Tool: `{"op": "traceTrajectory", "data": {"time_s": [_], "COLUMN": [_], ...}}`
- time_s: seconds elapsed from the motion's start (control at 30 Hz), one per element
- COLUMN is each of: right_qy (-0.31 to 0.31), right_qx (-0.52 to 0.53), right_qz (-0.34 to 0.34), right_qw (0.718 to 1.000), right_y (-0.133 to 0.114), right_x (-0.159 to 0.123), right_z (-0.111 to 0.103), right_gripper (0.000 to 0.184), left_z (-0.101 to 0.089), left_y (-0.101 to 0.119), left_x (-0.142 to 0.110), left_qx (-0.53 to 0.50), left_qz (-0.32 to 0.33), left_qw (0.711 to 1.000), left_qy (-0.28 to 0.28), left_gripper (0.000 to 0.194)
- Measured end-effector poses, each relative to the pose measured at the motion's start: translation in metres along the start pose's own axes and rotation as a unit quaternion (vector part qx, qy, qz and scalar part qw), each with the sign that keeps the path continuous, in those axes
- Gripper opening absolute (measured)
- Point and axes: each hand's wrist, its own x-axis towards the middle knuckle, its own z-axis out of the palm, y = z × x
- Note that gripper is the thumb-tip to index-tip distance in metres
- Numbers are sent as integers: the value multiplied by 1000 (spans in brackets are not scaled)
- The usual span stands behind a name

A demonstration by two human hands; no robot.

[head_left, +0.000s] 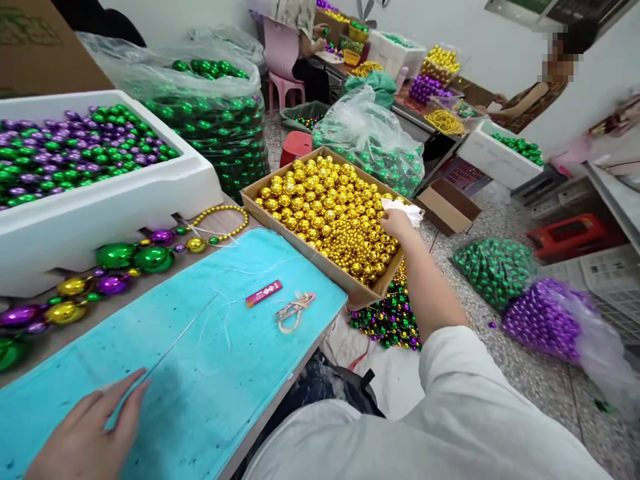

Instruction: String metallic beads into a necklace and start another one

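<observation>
My right hand reaches into a cardboard box full of gold beads, fingers curled down among the beads beside a white cloth; what they grip is hidden. My left hand rests on a turquoise cloth, fingers pinched on a long thin needle with white thread trailing. A strung line of large green, purple and gold beads lies along the cloth's far edge.
A white foam box of green and purple beads stands at left. Plastic bags of green beads sit behind. Bags of green and purple beads lie on the floor at right. A pink wrapper and a loop of string lie on the cloth. Other people work at the back.
</observation>
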Motion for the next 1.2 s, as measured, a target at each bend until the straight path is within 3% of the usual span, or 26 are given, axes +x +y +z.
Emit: {"op": "traceTrajectory", "data": {"time_s": [0.1,0.23,0.43,0.53,0.63,0.8,0.97,1.2], "right_qy": [16,47,95,80,56,54,38,-8], "right_qx": [15,50,39,-18,-62,-101,-117,-103], "right_qz": [-20,-99,-321,-378,-416,-430,-428,-406], "right_qw": [1000,993,942,922,905,896,895,908], "right_y": [-6,-61,-172,-213,-238,-248,-232,-215], "right_x": [10,29,60,73,80,79,69,48], "right_z": [5,16,32,41,49,58,63,67], "right_gripper": [28,32,54,63,60,43,33,34], "left_z": [9,21,43,50,51,48,53,58], "left_y": [11,25,20,8,-3,-11,-11,-7], "left_x": [11,24,24,17,12,7,12,17], "left_qx": [-70,-87,-11,7,10,16,18,42], "left_qz": [-17,10,58,70,70,50,81,102], "left_qw": [997,996,998,997,997,999,997,994], "left_qy": [19,-12,-17,-13,-12,-4,-1,24], "left_gripper": [51,26,44,49,49,45,46,43]}}
